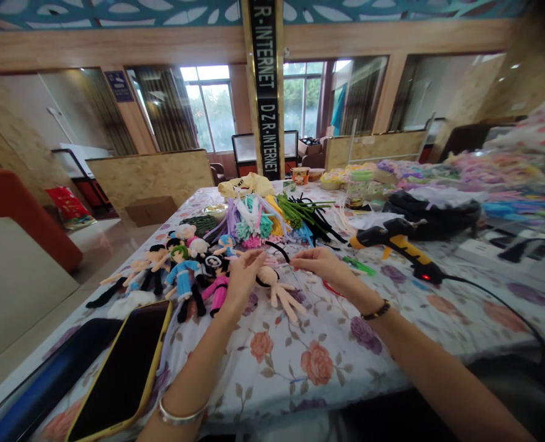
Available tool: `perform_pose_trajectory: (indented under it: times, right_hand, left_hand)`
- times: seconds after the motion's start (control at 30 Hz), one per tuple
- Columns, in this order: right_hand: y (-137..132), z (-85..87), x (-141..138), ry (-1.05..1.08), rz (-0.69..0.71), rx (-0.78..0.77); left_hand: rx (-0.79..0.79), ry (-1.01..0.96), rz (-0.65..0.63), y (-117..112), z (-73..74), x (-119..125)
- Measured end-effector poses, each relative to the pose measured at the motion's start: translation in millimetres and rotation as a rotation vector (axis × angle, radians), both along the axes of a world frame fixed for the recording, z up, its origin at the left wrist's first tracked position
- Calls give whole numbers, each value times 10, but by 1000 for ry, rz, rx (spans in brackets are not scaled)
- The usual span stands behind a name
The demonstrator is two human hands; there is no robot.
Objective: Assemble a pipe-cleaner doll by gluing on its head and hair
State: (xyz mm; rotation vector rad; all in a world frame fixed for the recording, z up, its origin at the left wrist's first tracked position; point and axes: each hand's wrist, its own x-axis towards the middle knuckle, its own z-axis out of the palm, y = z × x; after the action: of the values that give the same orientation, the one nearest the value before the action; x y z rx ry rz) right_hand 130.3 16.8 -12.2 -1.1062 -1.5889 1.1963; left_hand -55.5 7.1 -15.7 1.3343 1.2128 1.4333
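My left hand (243, 275) and my right hand (319, 262) meet over a flowered tablecloth (327, 362). Between them runs a black pipe cleaner (279, 250), bent in an arc, and each hand pinches one end of it. Below it lies a peach-coloured pipe-cleaner doll (279, 291) with bare limbs; my left fingers rest against its head. A silver bangle sits on my left wrist, a dark bracelet on my right.
Several finished dolls (184, 264) lie to the left. A heap of coloured pipe cleaners (272, 218) lies behind my hands. A yellow-and-black glue gun (394, 240) with its cord is at the right. A phone in a yellow case (122, 368) lies near left.
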Motion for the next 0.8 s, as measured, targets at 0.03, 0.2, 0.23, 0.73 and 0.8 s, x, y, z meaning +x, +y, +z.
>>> perform_pose_trajectory:
  times: [0.03, 0.2, 0.23, 0.73, 0.8]
  right_hand:
    - [10, -10, 3, -32, -9, 15]
    - [39, -12, 40, -192, -12, 60]
    - [41, -4, 51, -211, -1, 69]
    - [183, 161, 332, -519, 5, 286]
    - [180, 192, 457, -770, -10, 332]
  left_hand:
    - [29, -14, -17, 11, 2, -8]
    - [136, 23, -106, 30, 5, 14]
    - [158, 55, -99, 21, 6, 23]
    - [464, 830, 69, -28, -82, 22]
    - [439, 837, 54, -27, -79, 12]
